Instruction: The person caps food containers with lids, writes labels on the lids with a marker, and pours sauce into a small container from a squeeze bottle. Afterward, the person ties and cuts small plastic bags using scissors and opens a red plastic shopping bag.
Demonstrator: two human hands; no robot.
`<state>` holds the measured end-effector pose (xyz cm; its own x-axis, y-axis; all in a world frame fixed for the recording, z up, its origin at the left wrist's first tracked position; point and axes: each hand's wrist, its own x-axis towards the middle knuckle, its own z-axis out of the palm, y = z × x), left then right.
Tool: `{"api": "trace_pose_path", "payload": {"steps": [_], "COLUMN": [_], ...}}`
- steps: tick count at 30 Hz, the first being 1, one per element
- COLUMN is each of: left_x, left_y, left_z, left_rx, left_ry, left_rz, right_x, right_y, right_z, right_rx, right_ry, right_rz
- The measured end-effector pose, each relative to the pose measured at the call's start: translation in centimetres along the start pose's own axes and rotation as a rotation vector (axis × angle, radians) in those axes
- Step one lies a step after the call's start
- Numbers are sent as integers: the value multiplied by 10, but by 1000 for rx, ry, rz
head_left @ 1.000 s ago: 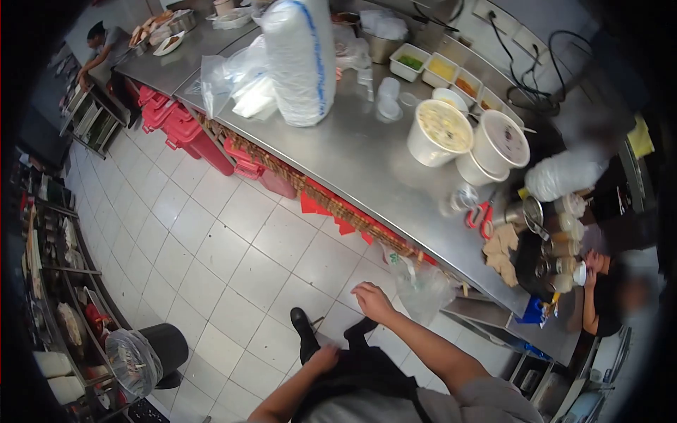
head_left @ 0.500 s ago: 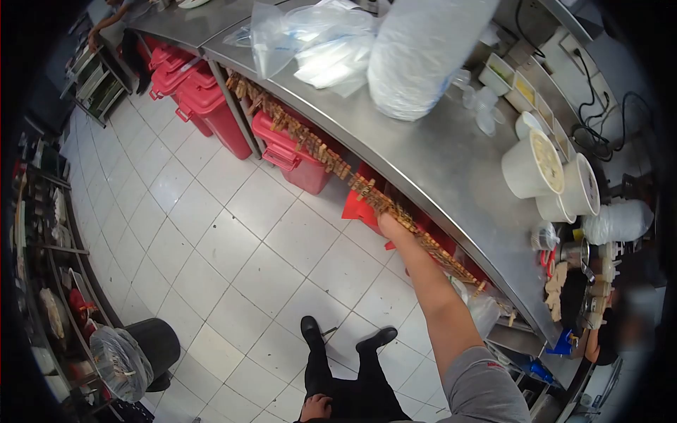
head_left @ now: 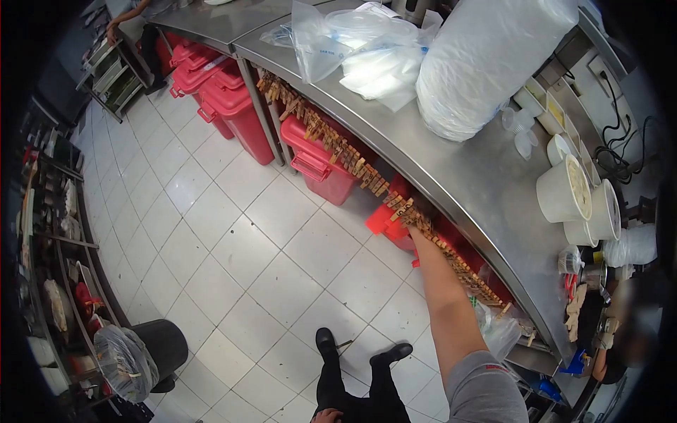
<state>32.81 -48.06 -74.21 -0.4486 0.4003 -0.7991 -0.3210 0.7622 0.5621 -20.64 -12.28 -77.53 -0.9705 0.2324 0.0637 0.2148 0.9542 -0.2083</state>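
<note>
My right arm reaches up under the steel table's edge. The wrist of my right hand (head_left: 415,230) meets a long row of wooden clothespins (head_left: 363,171) strung along that edge. The fingers are hidden behind the clothespins, so whether they hold anything does not show. Just left of the wrist is a bright red bin (head_left: 384,221), partly tucked under the table. My left hand (head_left: 328,416) lies against my dark trousers at the bottom edge, partly cut off. Its visible fingers rest loosely, with nothing seen in them.
Red lidded bins (head_left: 243,116) stand along the left part of the steel table (head_left: 486,187). On top are plastic bags (head_left: 374,60), a large wrapped roll (head_left: 479,67) and white tubs (head_left: 560,190). A black lined bin (head_left: 162,345) stands lower left; a person (head_left: 613,345) is at far right.
The view has shifted, so the table and bins appear further right and lower. My right arm stays extended, its hand now more hidden behind the clothespins. Less of my left hand shows.
</note>
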Motion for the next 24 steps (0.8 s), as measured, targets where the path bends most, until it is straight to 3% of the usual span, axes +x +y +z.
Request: {"api": "trace_pose_path", "payload": {"steps": [11, 15, 17, 20, 22, 24], "left_x": [8, 10, 9, 22, 26, 60], "left_y": [-1, -8, -3, 40, 88, 89], "left_z": [0, 9, 10, -33, -86, -105], "left_rx": [-63, -193, -330, -323, -403, -698], "left_ry": [15, 84, 228, 552, 684, 706], "left_rz": [-10, 29, 126, 349, 412, 356], "right_x": [-18, -65, -111, -190, -245, -293], "right_y": [21, -8, -29, -62, -79, -93], "right_z": [-32, -34, -37, -58, -85, -124], "right_rx": [81, 254, 389, 591, 717, 796], "right_ry": [88, 275, 323, 222, 6, -124], "right_rz": [-27, -181, -287, -389, -368, -421]}}
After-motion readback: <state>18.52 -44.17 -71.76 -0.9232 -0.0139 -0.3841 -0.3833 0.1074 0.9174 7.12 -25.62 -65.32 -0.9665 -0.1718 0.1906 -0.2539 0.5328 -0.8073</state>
